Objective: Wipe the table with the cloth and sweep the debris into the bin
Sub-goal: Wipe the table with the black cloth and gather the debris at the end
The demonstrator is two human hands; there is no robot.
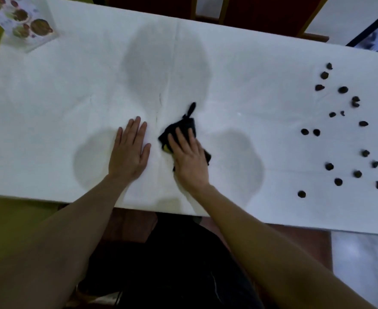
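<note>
Nearest my body, at six o'clock on the table [50, 121], I am pressing my right hand [189, 159] flat, fingers straight, onto the black cloth [183, 127], while my left hand [130, 150] is lying spread and bare just beside it at nine o'clock. I judge I am wiping, mid-table. Well apart at three o'clock, the dark debris [339, 130] is lying scattered; sweeping next calls for carrying the cloth there. No bin is showing. A printed card [25, 23] is sitting at eleven o'clock.
</note>
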